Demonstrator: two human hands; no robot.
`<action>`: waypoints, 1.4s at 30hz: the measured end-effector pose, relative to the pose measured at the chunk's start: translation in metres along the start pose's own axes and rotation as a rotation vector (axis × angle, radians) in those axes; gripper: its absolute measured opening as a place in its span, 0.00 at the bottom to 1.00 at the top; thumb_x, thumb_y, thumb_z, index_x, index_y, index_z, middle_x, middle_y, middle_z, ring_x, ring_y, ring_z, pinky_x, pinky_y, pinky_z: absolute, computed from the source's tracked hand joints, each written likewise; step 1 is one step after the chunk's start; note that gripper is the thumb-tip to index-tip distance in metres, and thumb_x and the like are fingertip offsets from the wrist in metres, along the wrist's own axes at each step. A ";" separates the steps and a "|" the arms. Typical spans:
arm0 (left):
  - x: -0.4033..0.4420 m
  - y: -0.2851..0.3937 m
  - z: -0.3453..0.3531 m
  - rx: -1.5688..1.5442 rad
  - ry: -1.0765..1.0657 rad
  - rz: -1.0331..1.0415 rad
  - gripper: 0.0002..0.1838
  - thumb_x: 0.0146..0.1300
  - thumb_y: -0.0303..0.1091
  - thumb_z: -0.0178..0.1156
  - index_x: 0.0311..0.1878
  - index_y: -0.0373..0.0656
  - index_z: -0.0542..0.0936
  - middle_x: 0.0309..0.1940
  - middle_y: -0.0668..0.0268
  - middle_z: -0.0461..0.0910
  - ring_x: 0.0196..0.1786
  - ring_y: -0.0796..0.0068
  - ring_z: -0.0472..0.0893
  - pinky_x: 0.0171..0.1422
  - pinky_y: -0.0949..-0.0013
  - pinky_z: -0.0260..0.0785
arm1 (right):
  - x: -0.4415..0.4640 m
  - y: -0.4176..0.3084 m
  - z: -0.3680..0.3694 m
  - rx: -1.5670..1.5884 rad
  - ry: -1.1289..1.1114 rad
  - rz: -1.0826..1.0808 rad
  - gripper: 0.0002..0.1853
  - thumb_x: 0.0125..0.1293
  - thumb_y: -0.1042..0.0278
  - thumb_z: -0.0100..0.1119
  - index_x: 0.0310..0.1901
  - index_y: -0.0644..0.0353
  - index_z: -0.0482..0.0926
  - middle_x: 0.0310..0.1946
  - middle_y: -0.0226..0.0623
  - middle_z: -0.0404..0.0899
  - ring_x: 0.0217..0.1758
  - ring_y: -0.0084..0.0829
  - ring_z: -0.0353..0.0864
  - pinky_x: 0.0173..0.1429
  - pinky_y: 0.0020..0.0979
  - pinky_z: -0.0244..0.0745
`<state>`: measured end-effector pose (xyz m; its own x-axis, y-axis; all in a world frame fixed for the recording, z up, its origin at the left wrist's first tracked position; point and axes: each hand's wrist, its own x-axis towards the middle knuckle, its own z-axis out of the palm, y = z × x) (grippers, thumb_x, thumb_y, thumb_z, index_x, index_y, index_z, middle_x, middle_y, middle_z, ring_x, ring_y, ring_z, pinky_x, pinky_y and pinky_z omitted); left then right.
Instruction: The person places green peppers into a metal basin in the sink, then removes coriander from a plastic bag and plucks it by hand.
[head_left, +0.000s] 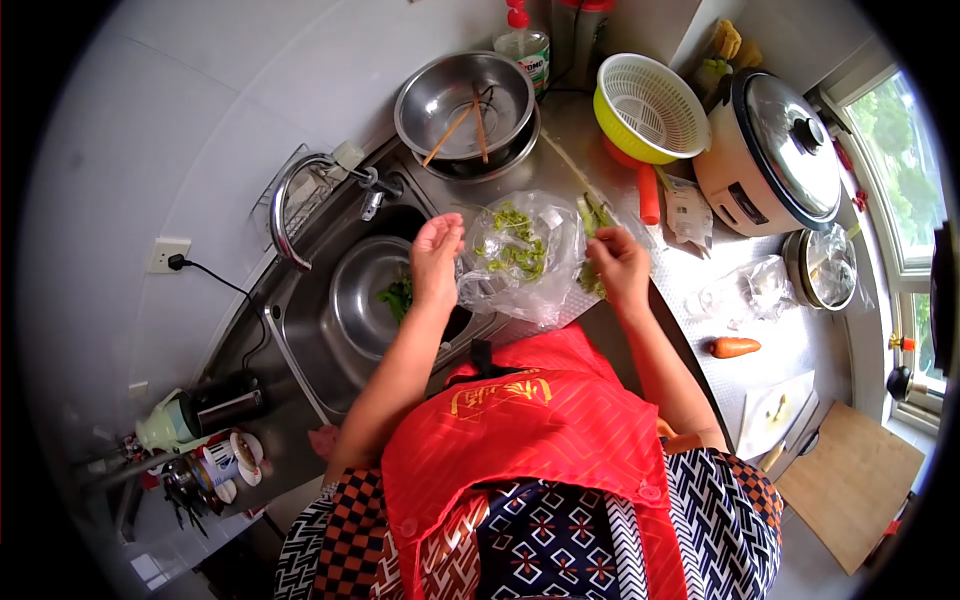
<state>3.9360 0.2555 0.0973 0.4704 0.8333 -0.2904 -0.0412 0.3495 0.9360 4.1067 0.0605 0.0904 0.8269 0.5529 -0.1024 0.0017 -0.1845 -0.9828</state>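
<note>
My right hand point(620, 265) is closed round a bunch of green vegetable stalks point(594, 215), whose ends stick out above and below the fingers. My left hand point(436, 255) is raised beside the left edge of a clear plastic bag point(545, 292), fingers loosely curled and apart, with nothing visible in them. Inside the spread bag lie green leafy scraps point(515, 245). To the left, the sink point(300, 345) holds a steel basin point(350, 280) with green leaves point(397, 297) in it, partly hidden by my left forearm.
Steel bowls point(440, 85) with chopsticks stand behind the bag. A yellow-green colander point(628, 142), a large cooker point(735, 150) and a carrot point(735, 347) are on the right. The faucet point(283, 215) arches over the sink. A wooden board point(855, 485) is at lower right.
</note>
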 end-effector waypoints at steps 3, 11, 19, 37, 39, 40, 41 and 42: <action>0.015 -0.023 -0.027 0.233 0.017 0.055 0.10 0.58 0.22 0.57 0.44 0.38 0.78 0.40 0.69 0.77 0.42 0.80 0.74 0.51 0.77 0.66 | 0.019 0.032 -0.023 -0.186 0.050 0.073 0.09 0.57 0.70 0.63 0.36 0.66 0.78 0.25 0.36 0.81 0.28 0.22 0.79 0.34 0.25 0.73; 0.015 -0.056 -0.043 0.999 0.056 0.475 0.17 0.50 0.25 0.62 0.46 0.44 0.78 0.48 0.59 0.73 0.53 0.58 0.72 0.58 0.63 0.64 | 0.031 0.073 -0.012 -0.386 0.080 -0.045 0.10 0.54 0.70 0.64 0.36 0.65 0.78 0.29 0.41 0.81 0.27 0.30 0.79 0.35 0.30 0.73; 0.052 -0.050 -0.026 1.221 -0.065 0.405 0.19 0.49 0.25 0.62 0.48 0.39 0.76 0.48 0.55 0.74 0.53 0.54 0.72 0.58 0.60 0.65 | 0.046 0.016 0.064 -0.412 -0.422 -0.370 0.17 0.54 0.71 0.62 0.47 0.56 0.77 0.41 0.43 0.79 0.39 0.38 0.81 0.43 0.35 0.76; 0.035 -0.060 -0.037 0.777 0.119 0.273 0.06 0.53 0.23 0.55 0.24 0.37 0.69 0.15 0.64 0.73 0.17 0.73 0.78 0.18 0.69 0.66 | 0.054 0.014 0.074 -0.318 -0.405 -0.468 0.07 0.52 0.77 0.60 0.35 0.59 0.82 0.30 0.40 0.78 0.29 0.36 0.79 0.36 0.30 0.74; 0.027 -0.040 -0.033 0.635 0.127 0.142 0.06 0.56 0.22 0.54 0.25 0.37 0.69 0.15 0.66 0.72 0.17 0.75 0.78 0.17 0.70 0.66 | 0.044 0.017 0.059 -0.402 -0.403 -0.505 0.07 0.52 0.78 0.60 0.34 0.59 0.82 0.31 0.40 0.78 0.30 0.37 0.79 0.36 0.31 0.74; 0.026 -0.039 -0.034 0.606 0.161 0.170 0.05 0.53 0.21 0.54 0.26 0.36 0.68 0.17 0.62 0.72 0.14 0.72 0.75 0.18 0.69 0.68 | 0.039 0.018 0.052 -0.444 -0.402 -0.525 0.07 0.51 0.78 0.60 0.34 0.59 0.81 0.31 0.40 0.78 0.31 0.38 0.79 0.36 0.32 0.74; 0.026 -0.037 -0.035 0.569 0.166 0.152 0.05 0.54 0.21 0.54 0.26 0.36 0.68 0.17 0.63 0.71 0.14 0.72 0.75 0.18 0.69 0.67 | 0.033 0.024 0.048 -0.426 -0.443 -0.580 0.08 0.51 0.77 0.61 0.35 0.58 0.81 0.31 0.40 0.78 0.33 0.39 0.79 0.37 0.34 0.75; 0.023 -0.035 -0.036 0.533 0.167 0.133 0.04 0.55 0.21 0.53 0.27 0.36 0.68 0.17 0.63 0.71 0.14 0.73 0.75 0.18 0.70 0.67 | 0.028 0.033 0.044 -0.486 -0.487 -0.634 0.07 0.52 0.76 0.60 0.34 0.58 0.81 0.31 0.39 0.78 0.34 0.39 0.79 0.38 0.35 0.75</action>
<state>3.9166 0.2775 0.0512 0.3443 0.9268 -0.1501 0.3800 0.0086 0.9249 4.1052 0.1056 0.0482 0.2645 0.9258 0.2702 0.6979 0.0096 -0.7162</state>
